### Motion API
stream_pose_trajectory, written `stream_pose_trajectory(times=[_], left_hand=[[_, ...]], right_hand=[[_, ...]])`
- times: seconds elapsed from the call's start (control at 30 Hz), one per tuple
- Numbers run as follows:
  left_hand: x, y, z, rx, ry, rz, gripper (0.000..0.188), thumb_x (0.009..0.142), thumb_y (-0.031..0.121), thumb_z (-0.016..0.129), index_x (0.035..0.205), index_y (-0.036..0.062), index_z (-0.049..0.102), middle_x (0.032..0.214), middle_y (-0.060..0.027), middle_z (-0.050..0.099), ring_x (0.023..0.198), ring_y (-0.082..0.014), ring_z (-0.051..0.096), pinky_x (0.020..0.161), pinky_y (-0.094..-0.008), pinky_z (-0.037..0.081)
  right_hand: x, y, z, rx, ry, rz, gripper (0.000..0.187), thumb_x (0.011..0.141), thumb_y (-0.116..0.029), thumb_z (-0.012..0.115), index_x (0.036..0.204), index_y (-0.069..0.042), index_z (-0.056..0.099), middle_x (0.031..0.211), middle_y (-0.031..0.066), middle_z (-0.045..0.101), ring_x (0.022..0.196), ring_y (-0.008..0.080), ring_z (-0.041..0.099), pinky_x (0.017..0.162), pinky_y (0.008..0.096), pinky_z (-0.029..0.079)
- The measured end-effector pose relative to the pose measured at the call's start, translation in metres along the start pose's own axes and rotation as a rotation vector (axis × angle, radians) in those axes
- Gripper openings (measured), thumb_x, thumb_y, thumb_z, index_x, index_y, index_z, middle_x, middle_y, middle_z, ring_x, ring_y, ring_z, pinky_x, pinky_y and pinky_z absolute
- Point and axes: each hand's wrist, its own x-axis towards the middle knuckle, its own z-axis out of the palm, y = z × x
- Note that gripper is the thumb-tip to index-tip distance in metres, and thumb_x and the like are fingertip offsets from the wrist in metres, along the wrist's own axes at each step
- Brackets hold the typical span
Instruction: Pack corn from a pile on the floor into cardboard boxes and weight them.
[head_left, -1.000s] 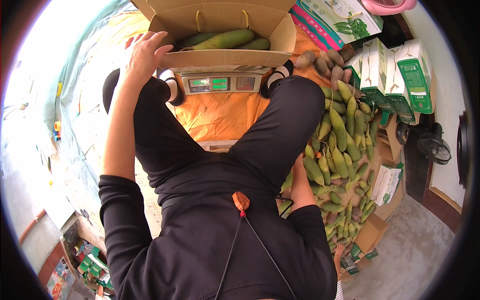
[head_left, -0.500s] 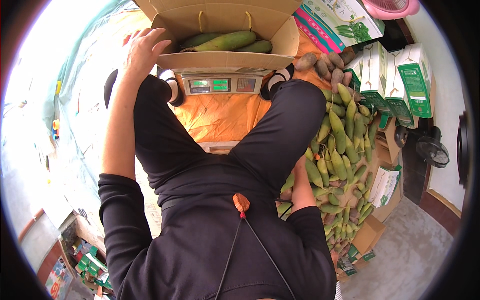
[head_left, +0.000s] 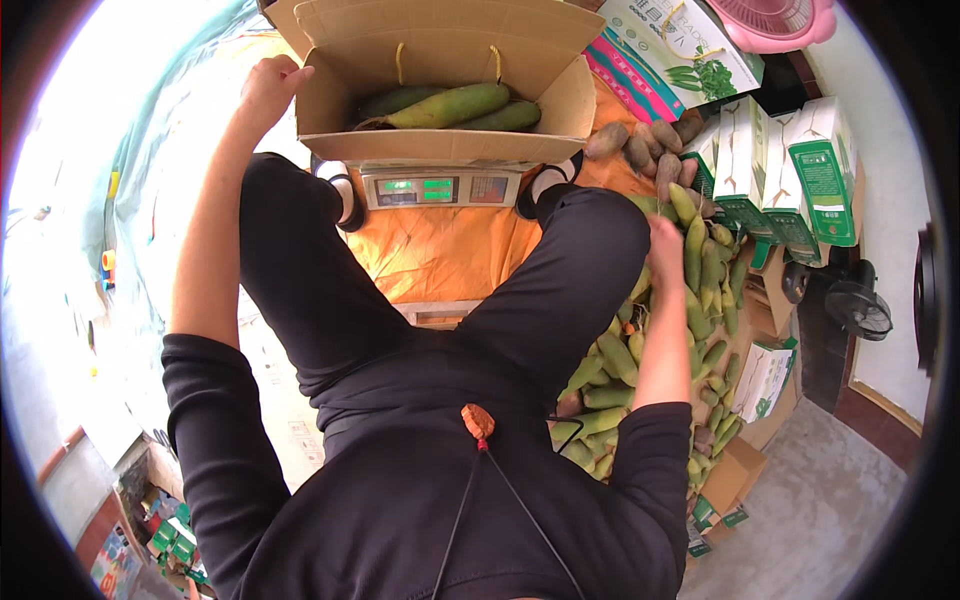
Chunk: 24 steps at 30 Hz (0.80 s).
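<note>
Several green radishes [head_left: 455, 106] lie inside an open cardboard box [head_left: 440, 148], which stands on a digital scale [head_left: 440, 188] between my feet. My left hand [head_left: 268, 92] is at the box's left edge with its fingers curled closed; whether they pinch the cardboard is hidden. Over on the right, my right hand [head_left: 665, 250] hovers at the upper part of a large pile of green radishes [head_left: 710, 270], beside my right knee. Its fingers are partly hidden and I cannot tell whether they hold anything.
Brownish, rounded roots [head_left: 640, 150] lie behind the radish pile. White and green gift cartons [head_left: 745, 165] stand at the far right, near a black fan [head_left: 858, 305] and a pink fan [head_left: 775, 20]. An orange sheet [head_left: 430, 255] covers the floor under the scale.
My right hand has come up from beside my right thigh to the upper part of the radish pile. My left hand's spread fingers have curled in at the box's edge.
</note>
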Motion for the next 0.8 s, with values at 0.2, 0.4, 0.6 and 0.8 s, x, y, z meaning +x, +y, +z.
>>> stream_pose_trajectory(times=[0.2, 0.4, 0.6, 0.8], left_hand=[[0.015, -0.015, 0.023, -0.097, -0.143, -0.187, 0.055, 0.085, 0.046, 0.061, 0.083, -0.0087, 0.063, 0.074, -0.0161, 0.065, 0.073, -0.0220, 0.063, 0.065, -0.0388, 0.049], [0.019, -0.033, 0.027, -0.105, 0.054, -0.266, 0.061, 0.084, 0.056, 0.058, 0.075, -0.0045, 0.058, 0.071, -0.0168, 0.063, 0.067, -0.0232, 0.063, 0.062, -0.0366, 0.050], [0.023, -0.045, 0.035, 0.020, -0.454, -0.352, 0.065, 0.086, 0.054, 0.055, 0.093, -0.0107, 0.054, 0.070, -0.0190, 0.063, 0.051, -0.0246, 0.061, 0.056, -0.0386, 0.051], [0.023, -0.027, 0.035, 0.090, -0.398, -0.417, 0.066, 0.086, 0.053, 0.055, 0.096, -0.0127, 0.054, 0.075, -0.0195, 0.064, 0.057, -0.0270, 0.066, 0.060, -0.0393, 0.052]], right_hand=[[0.022, -0.157, 0.037, -0.335, -0.188, -0.145, 0.038, 0.090, -0.038, 0.058, 0.112, -0.007, 0.061, 0.099, 0.0021, 0.064, 0.085, 0.0116, 0.061, 0.067, 0.0264, 0.046], [0.057, -0.201, 0.091, -0.824, -0.097, -0.376, 0.052, 0.083, -0.052, 0.058, 0.094, -0.003, 0.068, 0.085, 0.0135, 0.068, 0.084, 0.0222, 0.065, 0.073, 0.0363, 0.049], [0.071, -0.184, 0.122, -0.916, -0.145, -0.219, 0.056, 0.081, -0.055, 0.054, 0.098, -0.004, 0.069, 0.094, 0.0164, 0.068, 0.095, 0.0300, 0.064, 0.084, 0.0412, 0.047], [0.087, -0.180, 0.122, -0.938, -0.187, -0.250, 0.056, 0.080, -0.057, 0.054, 0.101, -0.007, 0.069, 0.099, 0.0174, 0.068, 0.098, 0.0312, 0.063, 0.087, 0.0417, 0.046]])
